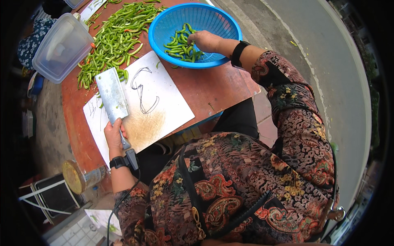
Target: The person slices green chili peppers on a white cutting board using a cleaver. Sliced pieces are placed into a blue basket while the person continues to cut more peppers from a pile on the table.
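My left hand [114, 136] grips the handle of a cleaver [112, 93], whose broad metal blade points away from me over a white cutting board [172, 101]. The board bears dark pen marks and a brown worn patch. My right hand [204, 41] reaches into a blue plastic basket [195, 65] at the far edge of the board, its fingertips at the green chili peppers [180, 46] inside; whether it holds one is hidden. A large heap of green peppers [123, 33], with a few red ones, lies on the table beyond the board, and some touch the blade's far end.
The red-brown table [212, 89] has its near edge by my lap. A clear plastic bin [63, 49] stands at the left edge, near a person's patterned clothing [35, 40]. Below left are a round tub [74, 176] and a metal-framed stool. A cable runs from my left wrist.
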Motion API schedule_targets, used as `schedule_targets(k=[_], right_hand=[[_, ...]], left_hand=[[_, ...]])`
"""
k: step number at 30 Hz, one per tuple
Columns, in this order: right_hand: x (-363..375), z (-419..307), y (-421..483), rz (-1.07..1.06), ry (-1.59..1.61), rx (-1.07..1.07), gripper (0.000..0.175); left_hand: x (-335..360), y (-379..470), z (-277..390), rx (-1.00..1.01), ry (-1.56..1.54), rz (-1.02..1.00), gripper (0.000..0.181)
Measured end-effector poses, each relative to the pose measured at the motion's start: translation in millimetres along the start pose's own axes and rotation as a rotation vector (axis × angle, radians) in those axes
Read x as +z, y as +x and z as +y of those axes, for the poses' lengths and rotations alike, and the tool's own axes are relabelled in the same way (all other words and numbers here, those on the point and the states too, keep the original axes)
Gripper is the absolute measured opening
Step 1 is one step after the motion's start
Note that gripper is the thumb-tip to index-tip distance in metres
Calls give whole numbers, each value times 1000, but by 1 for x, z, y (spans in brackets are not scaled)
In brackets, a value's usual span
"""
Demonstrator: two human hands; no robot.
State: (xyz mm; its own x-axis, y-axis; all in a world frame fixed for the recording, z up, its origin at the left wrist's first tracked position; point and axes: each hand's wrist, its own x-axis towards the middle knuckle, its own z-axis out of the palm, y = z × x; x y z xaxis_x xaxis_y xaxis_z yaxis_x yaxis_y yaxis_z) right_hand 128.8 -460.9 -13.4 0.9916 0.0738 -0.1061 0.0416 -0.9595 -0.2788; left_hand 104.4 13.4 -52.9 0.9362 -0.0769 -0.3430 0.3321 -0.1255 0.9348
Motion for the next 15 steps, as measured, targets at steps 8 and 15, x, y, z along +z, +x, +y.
schedule_targets(k=[8,15], right_hand=[[7,-16,6,-179,37,-153,58],[16,-15,-3,-266,-84,-30,62]], left_hand=[[2,-2,1,7,-9,12,19],[4,-4,5,-5,7,3,18]])
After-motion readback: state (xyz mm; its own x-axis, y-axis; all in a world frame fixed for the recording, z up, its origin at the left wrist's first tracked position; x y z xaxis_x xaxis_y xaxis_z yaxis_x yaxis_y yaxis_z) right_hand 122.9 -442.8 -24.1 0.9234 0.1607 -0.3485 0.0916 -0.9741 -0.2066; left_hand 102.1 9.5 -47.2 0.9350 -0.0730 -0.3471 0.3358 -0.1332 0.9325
